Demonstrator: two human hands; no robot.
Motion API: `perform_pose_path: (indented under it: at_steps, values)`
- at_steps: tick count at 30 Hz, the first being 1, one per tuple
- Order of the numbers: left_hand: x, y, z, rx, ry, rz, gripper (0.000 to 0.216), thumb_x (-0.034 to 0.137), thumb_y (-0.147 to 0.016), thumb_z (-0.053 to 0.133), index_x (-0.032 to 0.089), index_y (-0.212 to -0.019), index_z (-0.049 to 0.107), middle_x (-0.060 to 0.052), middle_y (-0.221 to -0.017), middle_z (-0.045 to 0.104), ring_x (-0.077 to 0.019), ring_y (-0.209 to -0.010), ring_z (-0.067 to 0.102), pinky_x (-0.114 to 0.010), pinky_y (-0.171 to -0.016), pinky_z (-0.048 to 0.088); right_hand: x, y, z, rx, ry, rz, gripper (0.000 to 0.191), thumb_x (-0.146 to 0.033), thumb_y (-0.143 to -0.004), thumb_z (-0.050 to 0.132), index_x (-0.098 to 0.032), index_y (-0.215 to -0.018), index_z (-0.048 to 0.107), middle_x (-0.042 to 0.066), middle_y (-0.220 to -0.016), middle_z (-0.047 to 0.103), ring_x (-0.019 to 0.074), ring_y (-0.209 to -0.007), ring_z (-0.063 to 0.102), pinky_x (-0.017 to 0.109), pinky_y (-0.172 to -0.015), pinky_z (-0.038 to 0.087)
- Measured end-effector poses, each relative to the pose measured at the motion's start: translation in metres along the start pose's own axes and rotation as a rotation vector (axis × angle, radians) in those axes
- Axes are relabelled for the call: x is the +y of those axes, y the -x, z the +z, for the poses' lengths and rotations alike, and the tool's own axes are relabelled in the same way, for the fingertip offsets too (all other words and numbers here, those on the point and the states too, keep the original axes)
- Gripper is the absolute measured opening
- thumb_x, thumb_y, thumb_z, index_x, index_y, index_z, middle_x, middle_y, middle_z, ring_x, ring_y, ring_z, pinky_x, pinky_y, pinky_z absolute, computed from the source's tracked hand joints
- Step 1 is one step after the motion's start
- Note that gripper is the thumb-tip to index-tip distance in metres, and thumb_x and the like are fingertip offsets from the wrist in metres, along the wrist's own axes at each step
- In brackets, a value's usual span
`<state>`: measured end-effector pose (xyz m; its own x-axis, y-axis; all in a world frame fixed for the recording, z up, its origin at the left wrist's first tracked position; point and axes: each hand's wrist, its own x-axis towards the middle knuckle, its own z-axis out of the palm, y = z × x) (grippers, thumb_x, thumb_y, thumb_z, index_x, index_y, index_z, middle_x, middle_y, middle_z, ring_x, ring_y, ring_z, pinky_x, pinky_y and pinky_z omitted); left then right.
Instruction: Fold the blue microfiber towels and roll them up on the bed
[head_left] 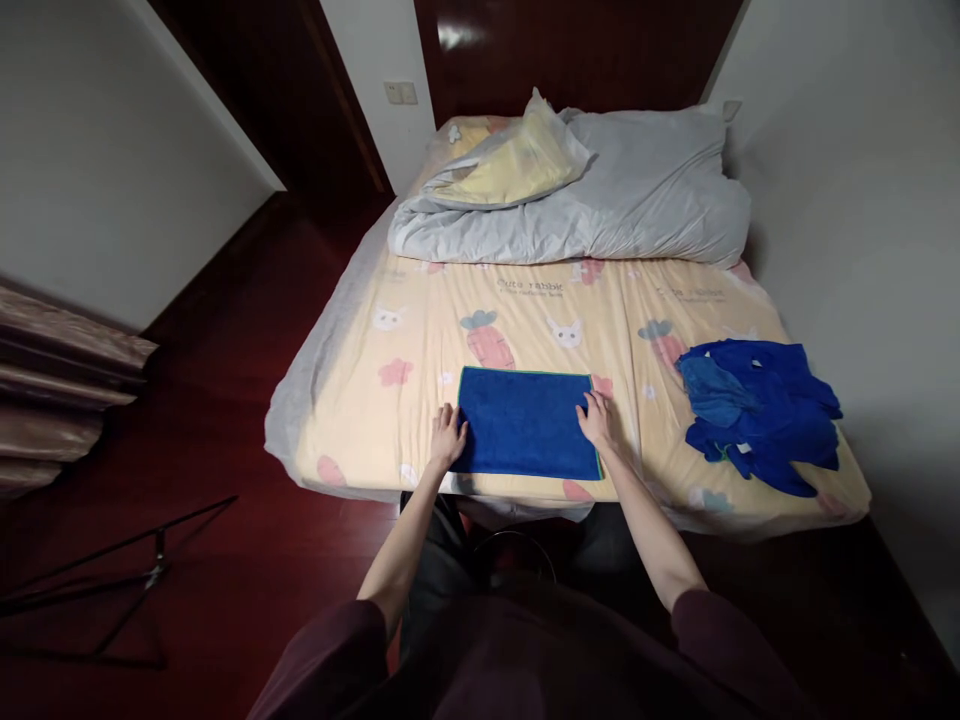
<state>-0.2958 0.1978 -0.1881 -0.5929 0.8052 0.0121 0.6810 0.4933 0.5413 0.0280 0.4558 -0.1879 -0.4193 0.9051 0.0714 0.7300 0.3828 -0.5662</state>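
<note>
A blue towel (pixel 529 425) with thin green edging lies flat as a rectangle near the front edge of the bed. My left hand (pixel 448 437) rests at its left edge, fingers stretched out and touching the cloth. At the opposite side, my right hand (pixel 596 417) lies over the right edge with its fingers spread on the fabric. Neither hand appears to grip the cloth. To the right, a crumpled heap of blue towels (pixel 780 410) sits on the sheet, with small white tags showing.
The bed (pixel 360 400) has a yellow sheet printed with rabbits and carrots. A bunched grey quilt (pixel 645 190) lies toward the headboard (pixel 585 50). A black tripod-like stand (pixel 154 575) is on the floor at left, below a curtain (pixel 60 380). A wall borders the right side.
</note>
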Motion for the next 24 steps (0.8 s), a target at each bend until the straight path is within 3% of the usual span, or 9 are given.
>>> perform_pose_path:
  at_steps: [4, 8, 12, 17, 24]
  values:
    - [-0.038, 0.073, -0.018, 0.007, 0.140, -0.051, 0.039, 0.039, -0.099, 0.050, 0.018, -0.127, 0.068, -0.017, -0.130, 0.067, -0.0304, -0.129, 0.060, -0.047, -0.114, 0.047, 0.041, 0.080, -0.017, -0.029, -0.208, 0.183, 0.031, -0.041, -0.089, 0.063, -0.017, -0.103, 0.076, 0.015, -0.102, 0.079, 0.0298, -0.097, 0.075, 0.045, -0.096, 0.059]
    - [-0.043, 0.103, -0.018, -0.072, 0.348, -0.160, 0.042, 0.044, -0.093, 0.059, 0.018, -0.125, 0.068, -0.012, -0.110, 0.075, -0.0253, -0.100, 0.072, -0.039, -0.094, 0.057, 0.063, 0.138, -0.016, -0.042, -0.476, 0.287, 0.031, -0.045, -0.075, 0.076, -0.018, -0.089, 0.073, 0.013, -0.086, 0.079, 0.0294, -0.085, 0.077, 0.043, -0.085, 0.062]
    - [-0.032, 0.097, -0.015, -0.043, 0.444, -0.215, 0.047, 0.043, -0.089, 0.062, 0.017, -0.128, 0.066, -0.009, -0.100, 0.077, -0.0224, -0.092, 0.074, -0.033, -0.086, 0.058, 0.062, 0.144, -0.015, 0.014, -0.562, 0.344, 0.038, -0.050, -0.066, 0.082, -0.019, -0.086, 0.070, 0.012, -0.083, 0.079, 0.0302, -0.084, 0.077, 0.046, -0.086, 0.062]
    - [-0.022, 0.095, -0.021, -0.040, 0.404, -0.245, 0.042, 0.038, -0.088, 0.064, 0.017, -0.124, 0.067, -0.009, -0.096, 0.078, -0.0235, -0.095, 0.075, -0.034, -0.089, 0.056, 0.049, 0.135, -0.017, 0.021, -0.589, 0.331, 0.038, -0.048, -0.064, 0.083, -0.020, -0.084, 0.067, 0.010, -0.079, 0.076, 0.0281, -0.080, 0.076, 0.043, -0.081, 0.062]
    - [-0.034, 0.113, -0.025, -0.034, 0.414, -0.258, 0.044, 0.037, -0.087, 0.063, 0.020, -0.128, 0.060, -0.006, -0.092, 0.077, -0.0219, -0.091, 0.074, -0.035, -0.085, 0.058, 0.049, 0.151, -0.030, 0.023, -0.500, 0.338, 0.027, -0.034, -0.065, 0.080, -0.023, -0.081, 0.061, 0.001, -0.067, 0.070, 0.0231, -0.068, 0.072, 0.039, -0.074, 0.060]
